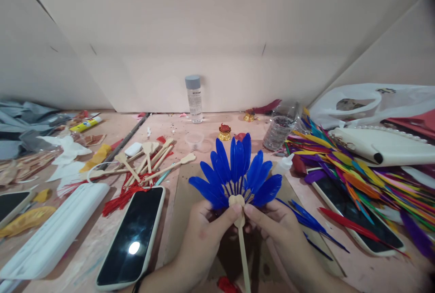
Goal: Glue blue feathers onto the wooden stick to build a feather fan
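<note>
A feather fan point(239, 166) with blue feathers spread in a half circle is held upright at the middle front. Its pale wooden handle point(242, 252) points down towards me. My left hand point(208, 234) pinches the heart-shaped wooden head point(237, 202) from the left, thumb on its front. From the other side my right hand point(282, 234) grips the feather bases beside that head, thumb tip near its edge. The fingers behind the fan are mostly hidden. Beneath lies a brown cardboard sheet point(180, 220), with loose blue feathers point(312, 222) on its right.
Wooden fan handles point(149, 157) and red tassels point(125, 195) lie to the left, near a phone point(131, 238) and a white power strip point(57, 234). Many coloured feathers point(353, 170) cover a second phone point(360, 216) at right. A clear bottle point(194, 100) stands by the wall.
</note>
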